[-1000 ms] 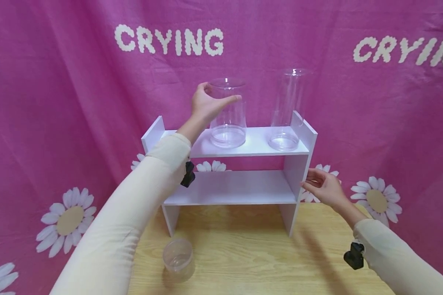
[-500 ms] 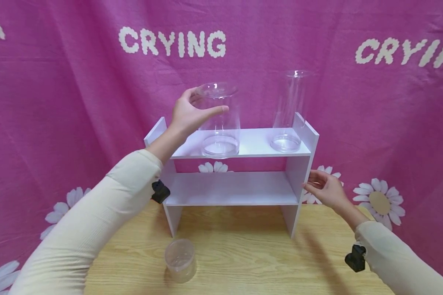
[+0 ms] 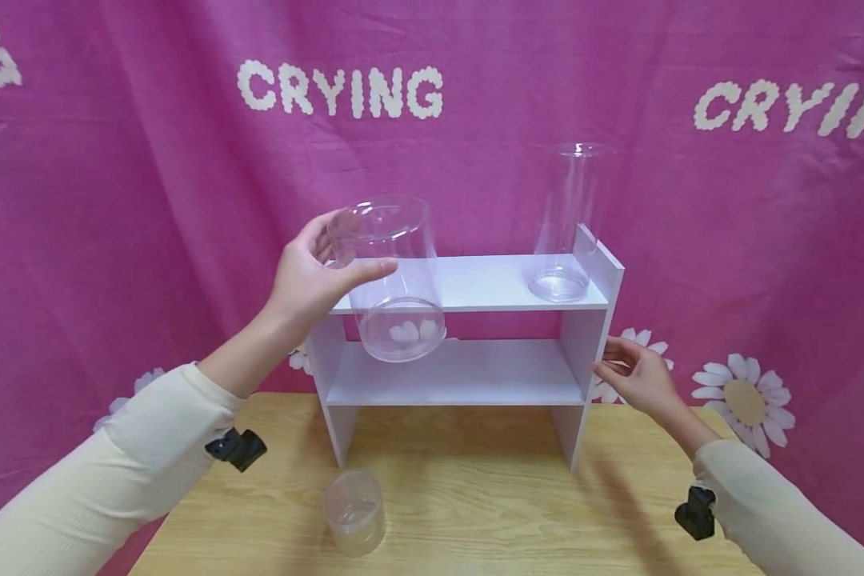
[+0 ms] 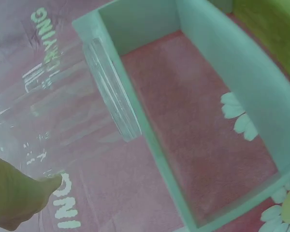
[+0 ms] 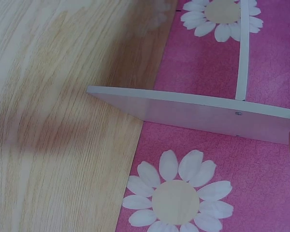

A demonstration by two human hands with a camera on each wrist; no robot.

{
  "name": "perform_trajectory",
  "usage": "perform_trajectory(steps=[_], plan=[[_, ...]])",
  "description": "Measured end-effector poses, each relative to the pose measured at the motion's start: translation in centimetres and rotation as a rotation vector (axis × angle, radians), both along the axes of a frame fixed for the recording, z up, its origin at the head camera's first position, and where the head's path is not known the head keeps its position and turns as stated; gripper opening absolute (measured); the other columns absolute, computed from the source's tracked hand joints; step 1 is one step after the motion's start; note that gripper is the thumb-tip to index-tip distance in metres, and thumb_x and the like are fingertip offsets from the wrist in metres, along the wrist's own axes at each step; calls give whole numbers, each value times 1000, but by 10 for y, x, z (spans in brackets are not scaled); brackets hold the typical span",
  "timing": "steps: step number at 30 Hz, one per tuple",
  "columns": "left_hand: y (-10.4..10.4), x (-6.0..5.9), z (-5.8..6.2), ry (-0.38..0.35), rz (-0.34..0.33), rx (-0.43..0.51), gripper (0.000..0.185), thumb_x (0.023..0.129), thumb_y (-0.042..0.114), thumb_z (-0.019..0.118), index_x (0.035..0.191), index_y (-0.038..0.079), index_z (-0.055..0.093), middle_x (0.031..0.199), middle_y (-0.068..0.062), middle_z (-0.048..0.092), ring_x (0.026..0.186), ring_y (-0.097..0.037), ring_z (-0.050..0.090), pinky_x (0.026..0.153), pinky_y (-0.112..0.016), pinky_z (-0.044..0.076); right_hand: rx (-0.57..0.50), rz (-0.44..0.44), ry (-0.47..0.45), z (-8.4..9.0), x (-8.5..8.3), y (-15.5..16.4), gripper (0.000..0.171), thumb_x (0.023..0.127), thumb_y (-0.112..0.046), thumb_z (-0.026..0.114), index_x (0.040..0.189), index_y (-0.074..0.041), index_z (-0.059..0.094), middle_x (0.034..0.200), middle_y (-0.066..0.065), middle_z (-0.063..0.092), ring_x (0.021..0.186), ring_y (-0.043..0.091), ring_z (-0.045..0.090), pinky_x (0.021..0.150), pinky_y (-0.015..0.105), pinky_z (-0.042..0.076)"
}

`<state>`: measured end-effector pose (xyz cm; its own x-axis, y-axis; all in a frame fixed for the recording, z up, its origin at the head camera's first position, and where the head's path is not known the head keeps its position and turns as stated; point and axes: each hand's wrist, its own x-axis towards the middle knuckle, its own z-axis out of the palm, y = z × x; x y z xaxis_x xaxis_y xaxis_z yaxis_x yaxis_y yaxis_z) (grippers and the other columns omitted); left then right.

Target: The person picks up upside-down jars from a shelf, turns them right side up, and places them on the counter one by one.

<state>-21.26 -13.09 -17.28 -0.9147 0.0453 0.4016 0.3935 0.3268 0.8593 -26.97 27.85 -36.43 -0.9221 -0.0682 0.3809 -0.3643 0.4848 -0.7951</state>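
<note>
Left hand (image 3: 306,276) grips a wide, clear, colourless cylinder (image 3: 406,290) in front of the white two-board shelf (image 3: 490,284)

The hands are well apart from each other. The left one is clamped on the wide cylinder near its top, before the left half of the shelf: the thumb lies across the near wall, and the fingers reach round the far side. The cylinder leans slightly, its top to the left, and in the head view its base shows below the shelf's upper front edge, over the gap between the boards. Whether base and edge touch, I cannot tell.

The right hand (image 3: 641,376) is at the outer face of the shelf's right side panel (image 3: 582,344), its loosely bent fingers resting against it; the right wrist view shows one digit touching that face.

A tall, narrow, clear cylinder (image 3: 569,216) stands upright on the upper board of the shelf, just beside the right side panel. A small, clear, round cup (image 3: 356,516) stands in front of the shelf's left foot, on the light wood-grain counter (image 3: 446,496), which also carries the shelf. Behind the shelf hangs a pink cloth (image 3: 504,48) with white CRYING lettering (image 3: 342,88) and white daisies with pale yellow centres (image 3: 743,402).
</note>
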Motion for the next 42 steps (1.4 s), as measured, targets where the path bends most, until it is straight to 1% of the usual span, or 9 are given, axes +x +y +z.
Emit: perform_trajectory(steps=[8, 13, 18, 23, 26, 30, 33, 35, 42], plan=[[-4, 16, -34, -3, -78, 3, 77, 73, 4, 79, 141, 7, 42, 140, -11, 53, 132, -19, 50, 111, -32, 44, 2, -6, -8, 0, -1, 0, 51, 88, -5, 67, 130, 16, 46, 117, 37, 58, 83, -14, 61, 75, 5, 53], [0, 23, -64, -63, -99, -68, 83, 71, 10, 83, 142, 9, 41, 145, -10, 48, 138, -23, 44, 116, -39, 37, 17, -22, -4, -1, -1, 1, 52, 88, -8, 68, 130, 14, 48, 116, 36, 59, 84, -8, 64, 75, 5, 53], [5, 27, -99, -109, -136, -136, 86, 68, 17, 87, 141, 9, 42, 145, -12, 48, 137, -28, 45, 116, -42, 36, 38, -39, 10, -1, 1, -1, 52, 87, -9, 69, 130, 13, 49, 115, 35, 61, 83, -16, 57, 74, 4, 52], [13, 28, -129, -142, -171, -127, 87, 66, 19, 88, 140, 8, 43, 142, -13, 51, 133, -30, 50, 112, -43, 40, 53, -58, 19, 1, 3, -2, 51, 87, -9, 69, 129, 11, 51, 112, 31, 63, 82, -20, 52, 74, 2, 51], [19, 29, -145, -183, -191, -91, 90, 65, 17, 89, 141, 8, 42, 143, -11, 50, 133, -29, 50, 112, -41, 41, 35, -58, 19, 0, 3, -2, 50, 86, -8, 69, 128, 12, 51, 106, 19, 67, 83, -19, 53, 74, 2, 51], [26, 32, -162, -210, -208, -41, 91, 63, 15, 89, 141, 9, 42, 147, -9, 47, 137, -29, 45, 114, -40, 38, -18, -54, 34, -1, 2, -1, 50, 86, -7, 70, 128, 12, 51, 95, -15, 64, 83, -20, 55, 75, 2, 50], [30, 34, -173, -193, -206, -16, 90, 62, 15, 89, 140, 9, 43, 146, -10, 48, 138, -30, 44, 114, -41, 36, -92, -66, 59, -4, 4, -3, 49, 85, -7, 71, 126, 13, 51, 90, -29, 58, 83, -19, 57, 75, 3, 51], [32, 36, -179, -184, -201, -1, 90, 62, 14, 89, 140, 10, 44, 144, -10, 50, 137, -30, 45, 114, -41, 37, -156, -99, 72, -5, 6, -4, 47, 84, -7, 72, 124, 10, 53, 89, -32, 58, 84, -17, 60, 75, 3, 51], [34, 35, -186, -158, -215, 71, 88, 64, 10, 87, 140, 9, 42, 144, -9, 50, 136, -27, 46, 114, -37, 36, -411, -256, 63, -5, 22, -14, 34, 81, -8, 75, 107, -24, 60, 90, -21, 65, 83, -10, 63, 74, 2, 51]])
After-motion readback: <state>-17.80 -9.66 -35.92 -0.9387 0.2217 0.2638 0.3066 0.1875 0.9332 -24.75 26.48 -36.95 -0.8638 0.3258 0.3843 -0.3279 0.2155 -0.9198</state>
